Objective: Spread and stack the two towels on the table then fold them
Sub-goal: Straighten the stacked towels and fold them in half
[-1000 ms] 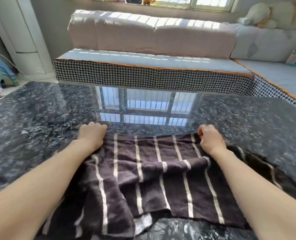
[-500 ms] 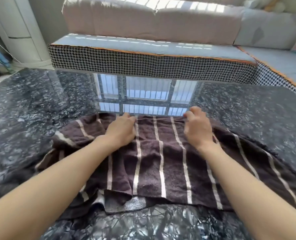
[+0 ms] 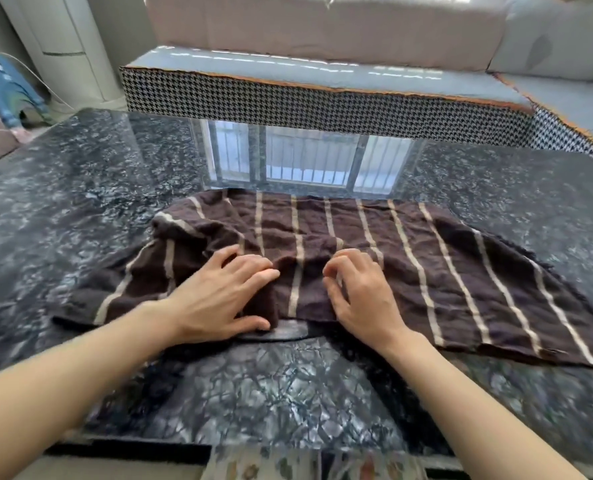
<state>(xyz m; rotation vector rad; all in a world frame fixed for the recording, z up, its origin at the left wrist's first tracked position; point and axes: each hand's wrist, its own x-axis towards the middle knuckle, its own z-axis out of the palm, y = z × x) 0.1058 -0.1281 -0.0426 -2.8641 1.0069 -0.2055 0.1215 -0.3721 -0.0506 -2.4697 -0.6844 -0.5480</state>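
Dark brown towels with cream stripes [image 3: 426,271] lie overlapped across the black marble table [image 3: 80,202]. I cannot tell where one ends and the other begins. The right part lies fairly flat, while the left part [image 3: 170,237] is rumpled and folded over. My left hand [image 3: 225,299] rests on the near edge with fingers spread and pinches a bunched fold against the thumb. A little to its right, my right hand [image 3: 360,296] sits on the towel with fingers curled, fingertips nipping the cloth.
A sofa with a houndstooth-edged seat [image 3: 322,109] runs along the table's far side and round the right. A white column unit [image 3: 63,46] and a blue object [image 3: 4,95] stand at the far left. The table's near edge [image 3: 288,445] is just below my forearms.
Both hands have moved from the towel's far edge back to its near edge and closer together. The towel now lies wider and flatter on the right. The camera has tilted down.
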